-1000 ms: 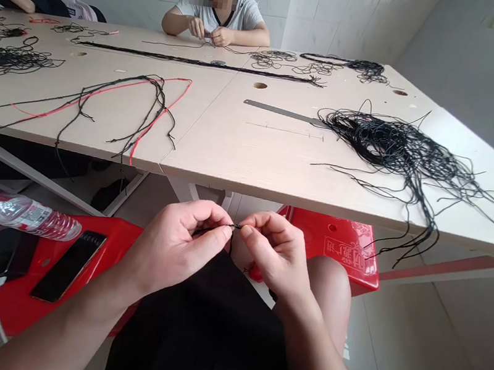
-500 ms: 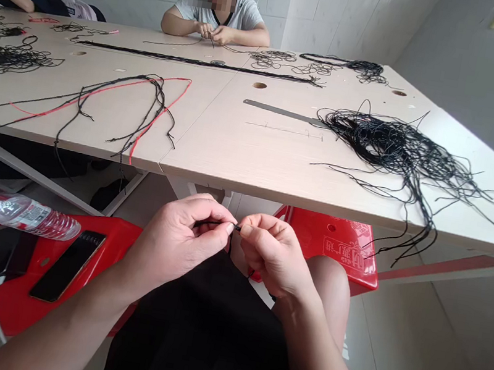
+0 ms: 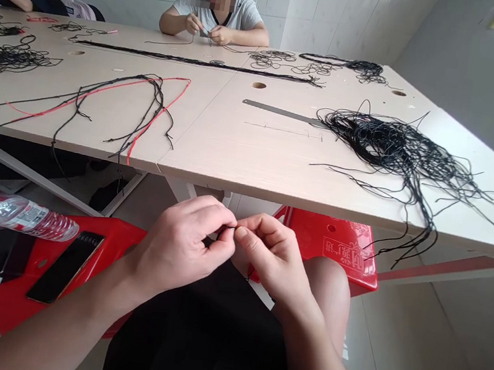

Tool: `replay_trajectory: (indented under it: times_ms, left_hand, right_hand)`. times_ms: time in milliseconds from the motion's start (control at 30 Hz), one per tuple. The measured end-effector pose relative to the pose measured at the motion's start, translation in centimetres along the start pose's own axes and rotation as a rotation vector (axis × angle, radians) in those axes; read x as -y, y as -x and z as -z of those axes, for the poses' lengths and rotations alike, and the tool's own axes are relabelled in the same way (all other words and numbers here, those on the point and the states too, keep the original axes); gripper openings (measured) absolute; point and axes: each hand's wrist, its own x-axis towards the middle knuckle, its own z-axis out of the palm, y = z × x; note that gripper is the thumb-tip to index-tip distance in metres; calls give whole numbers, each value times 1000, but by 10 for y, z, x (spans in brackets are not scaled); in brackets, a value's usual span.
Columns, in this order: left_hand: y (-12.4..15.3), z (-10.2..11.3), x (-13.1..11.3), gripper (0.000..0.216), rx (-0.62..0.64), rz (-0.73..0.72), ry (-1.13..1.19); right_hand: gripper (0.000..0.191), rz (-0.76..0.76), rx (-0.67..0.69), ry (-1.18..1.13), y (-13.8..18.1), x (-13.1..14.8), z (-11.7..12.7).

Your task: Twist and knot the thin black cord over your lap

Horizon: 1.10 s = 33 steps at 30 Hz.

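Observation:
Above my lap, my left hand (image 3: 193, 242) and my right hand (image 3: 271, 254) meet, fingertips touching. Each pinches a thin black cord (image 3: 231, 227), of which only a short bit shows between the fingers; most of it is hidden by the hands. On the table beyond lie black knotted cords with a red cord (image 3: 165, 111) among them, left of my hands. A large tangled bundle of black cords (image 3: 389, 145) lies to the right, its ends hanging over the table's front edge.
A flat metal ruler (image 3: 281, 112) runs under the bundle. Red stools (image 3: 336, 243) stand below the table; the left one bears a water bottle (image 3: 26, 216), a phone (image 3: 65, 269) and a power bank (image 3: 4, 256). Across the table (image 3: 213, 161), a person (image 3: 217, 18) handles cord.
My left fingers have curled in closer round the cord, and my right thumb and fingers have shifted slightly at the pinch. The person opposite has raised one hand.

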Motion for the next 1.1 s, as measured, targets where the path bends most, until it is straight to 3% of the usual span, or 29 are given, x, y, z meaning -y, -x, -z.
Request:
replay_trajectory:
  times_ms: [200, 300, 400, 500, 667, 867, 1100]
  left_hand:
    - [-1, -5, -2, 15, -36, -26, -92]
    - [0, -4, -1, 10, -23, 94, 6]
    - [3, -2, 3, 7, 105, 277, 255]
    - [5, -1, 7, 10, 187, 348, 397]
    - [4, -1, 4, 12, 168, 355, 407]
    - [4, -4, 1, 17, 115, 367, 405]
    - [-1, -4, -3, 15, 65, 212, 171]
  right_hand:
    - [14, 39, -81, 94, 3, 2, -6]
    - [14, 44, -68, 59, 1, 3, -6]
    - [19, 14, -62, -49, -3, 2, -2]
    - [22, -56, -39, -175, -6, 2, 1]
    - [17, -163, -48, -286, -8, 2, 5]
    - [19, -161, -8, -300, -7, 1, 8]
    - [18, -16, -17, -40, -2, 2, 7]
